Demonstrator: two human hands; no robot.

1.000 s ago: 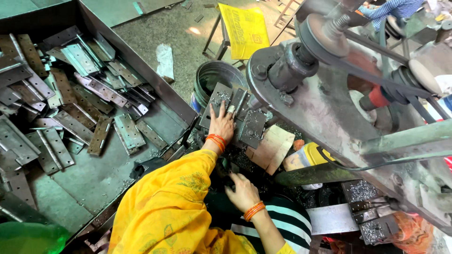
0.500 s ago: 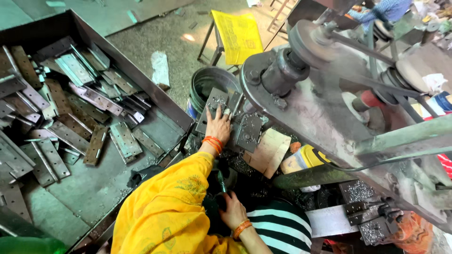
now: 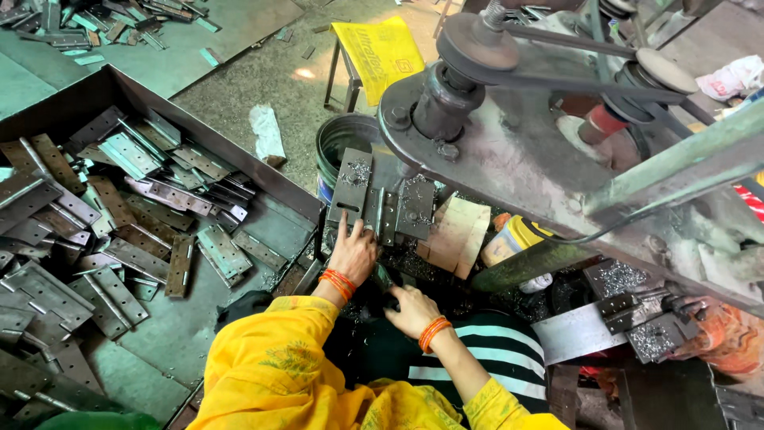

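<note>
A grey metal hinge (image 3: 382,199) lies open on the drill machine's small table, with metal shavings on it. My left hand (image 3: 352,253) rests against its near edge, fingers stretched up onto the plate and holding it down. My right hand (image 3: 411,309) is lower and closer to me, fingers curled over a dark spot below the table; what it holds is hidden. Both wrists wear orange bangles and the sleeves are yellow. The drill head (image 3: 446,103) with its belt pulley hangs right above the hinge.
A big metal tray (image 3: 263,219) on the left holds several loose hinges (image 3: 119,231). A dark bucket (image 3: 342,143) stands behind the table, a yellow-draped stool (image 3: 382,48) farther back. A cardboard piece (image 3: 458,235), a yellow bottle (image 3: 517,239) and drilled plates (image 3: 637,310) lie on the right.
My right hand has come up from lower down, closer to the table. My left hand has stayed on the hinge. The view has shifted slightly.
</note>
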